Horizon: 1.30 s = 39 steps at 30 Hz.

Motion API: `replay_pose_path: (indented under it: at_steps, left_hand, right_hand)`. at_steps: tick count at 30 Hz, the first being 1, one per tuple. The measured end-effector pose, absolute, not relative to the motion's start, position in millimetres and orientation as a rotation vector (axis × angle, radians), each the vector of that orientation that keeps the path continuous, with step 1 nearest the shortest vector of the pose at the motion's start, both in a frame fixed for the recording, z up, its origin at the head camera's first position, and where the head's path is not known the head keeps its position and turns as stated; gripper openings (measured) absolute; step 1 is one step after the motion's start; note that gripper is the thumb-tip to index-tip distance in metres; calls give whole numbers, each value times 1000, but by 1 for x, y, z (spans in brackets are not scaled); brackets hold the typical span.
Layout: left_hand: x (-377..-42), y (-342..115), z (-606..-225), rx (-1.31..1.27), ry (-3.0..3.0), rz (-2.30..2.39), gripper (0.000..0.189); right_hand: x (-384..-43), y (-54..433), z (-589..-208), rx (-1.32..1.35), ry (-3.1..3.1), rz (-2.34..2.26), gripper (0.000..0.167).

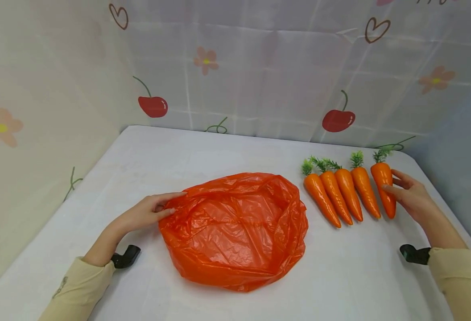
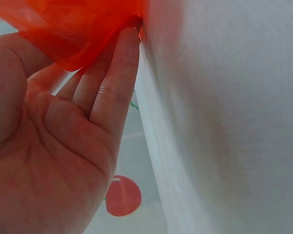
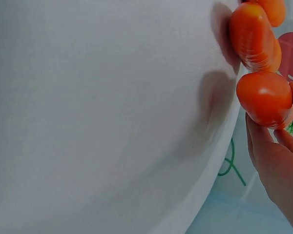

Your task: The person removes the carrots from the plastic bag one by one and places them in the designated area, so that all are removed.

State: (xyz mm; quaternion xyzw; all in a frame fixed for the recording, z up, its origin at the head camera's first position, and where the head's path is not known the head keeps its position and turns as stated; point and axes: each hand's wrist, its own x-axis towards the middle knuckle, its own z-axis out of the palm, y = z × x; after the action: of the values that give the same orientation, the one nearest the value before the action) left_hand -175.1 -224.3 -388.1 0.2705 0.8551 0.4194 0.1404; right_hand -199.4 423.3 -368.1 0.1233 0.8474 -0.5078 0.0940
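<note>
An orange-red plastic bag (image 1: pixel 235 232) lies with its mouth spread wide at the middle of the white table. At its left rim, my left hand (image 1: pixel 149 213) holds the edge between thumb and fingers; the left wrist view shows the film of the bag (image 2: pixel 73 34) against the fingers (image 2: pixel 115 83). My right hand (image 1: pixel 414 196) grips the rightmost carrot (image 1: pixel 383 183), thumb across its front and fingers along its right side. From the right wrist, the tip end of this carrot (image 3: pixel 263 97) shows between the fingers and thumb.
Several more carrots with green tops, such as the leftmost carrot (image 1: pixel 321 200), lie in a slanted row between the bag and my right hand. A printed curtain (image 1: pixel 259 80) hangs behind the white table (image 1: pixel 171 151). Black wrist mounts (image 1: pixel 126 256) sit by both sleeves.
</note>
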Motion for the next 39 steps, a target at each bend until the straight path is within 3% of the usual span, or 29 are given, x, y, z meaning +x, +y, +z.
replay_pose_path:
  at_steps: [39]
  left_hand:
    - [-175,-223,-388,789,2467,1218,46]
  right_hand:
    - [-211,420,-389,321,2610,-1400,73]
